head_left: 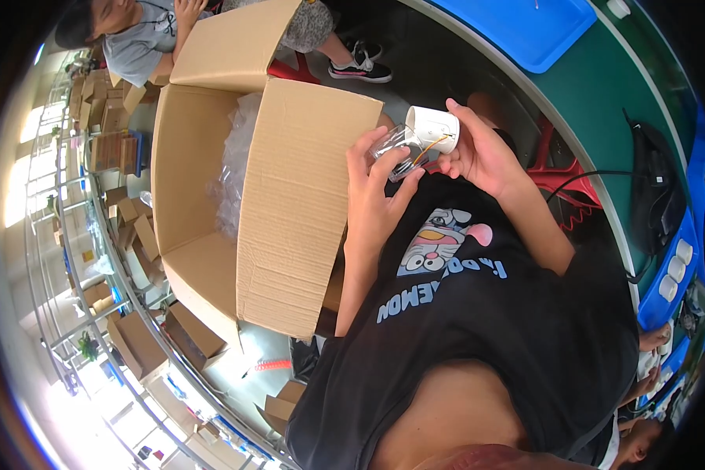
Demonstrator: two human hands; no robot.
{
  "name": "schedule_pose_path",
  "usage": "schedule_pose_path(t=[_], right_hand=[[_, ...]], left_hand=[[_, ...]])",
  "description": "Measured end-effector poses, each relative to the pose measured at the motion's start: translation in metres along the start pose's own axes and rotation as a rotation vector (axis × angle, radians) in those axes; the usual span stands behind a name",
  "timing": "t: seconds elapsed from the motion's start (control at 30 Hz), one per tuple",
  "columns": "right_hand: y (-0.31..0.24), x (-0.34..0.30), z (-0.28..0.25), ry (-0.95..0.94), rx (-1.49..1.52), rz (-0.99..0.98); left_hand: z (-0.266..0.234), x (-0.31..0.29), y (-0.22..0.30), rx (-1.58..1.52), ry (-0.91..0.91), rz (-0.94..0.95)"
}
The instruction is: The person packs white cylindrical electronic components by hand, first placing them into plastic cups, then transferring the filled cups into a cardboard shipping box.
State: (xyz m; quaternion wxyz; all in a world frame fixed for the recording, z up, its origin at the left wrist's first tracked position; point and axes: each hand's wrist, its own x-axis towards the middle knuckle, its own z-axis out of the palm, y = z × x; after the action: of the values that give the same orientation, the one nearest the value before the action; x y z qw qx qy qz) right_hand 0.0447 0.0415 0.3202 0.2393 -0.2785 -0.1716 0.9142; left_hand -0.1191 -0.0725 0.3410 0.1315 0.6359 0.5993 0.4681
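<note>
- While the left hand (376, 200) closes its grip on a clear plastic bag (395, 149), the right hand (482, 153) pinches one white cylindrical part (433, 128) with thin orange wires, held in front of the black shirt (478, 329).
- Bag and part touch each other, both above the lap and just right of the carton flap.
- One large open brown carton (235, 196) stands at the person's left, four flaps spread; crumpled clear plastic film (235, 168) lies inside it.
- Many smaller brown boxes (137, 235) are stacked and scattered on the grey floor (243, 376) further left, several of them open.
- One blue tray (525, 27) lies on the green bench (603, 94), which curves along the upper right.
- One black cable (595, 176) runs from the bench edge; a red stool (556, 168) shows beneath it.
- Another seated person in a grey shirt (137, 47) is at the top left, beyond the carton.
- Bright daylight floods the left rim of the room.
</note>
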Motion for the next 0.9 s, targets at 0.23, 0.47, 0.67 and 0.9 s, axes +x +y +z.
schedule_pose_path(t=[0.23,0.47,0.67,0.9], right_hand=[[0.004,0.0005,-0.0025,0.049,0.102,-0.04],[0.0073,-0.0003,-0.0057,0.033,0.144,-0.02],[0.0085,-0.001,-0.0028,0.023,0.083,0.001],[0.0043,-0.0039,-0.0021,0.058,-0.186,-0.06]], left_hand=[[0.001,0.0004,-0.0008,0.037,-0.017,-0.022],[0.0032,-0.0006,-0.0026,0.05,0.005,-0.054],[0.0012,-0.0009,-0.0062,0.06,0.007,-0.069],[0.0011,-0.006,-0.0085,0.053,-0.042,-0.094]])
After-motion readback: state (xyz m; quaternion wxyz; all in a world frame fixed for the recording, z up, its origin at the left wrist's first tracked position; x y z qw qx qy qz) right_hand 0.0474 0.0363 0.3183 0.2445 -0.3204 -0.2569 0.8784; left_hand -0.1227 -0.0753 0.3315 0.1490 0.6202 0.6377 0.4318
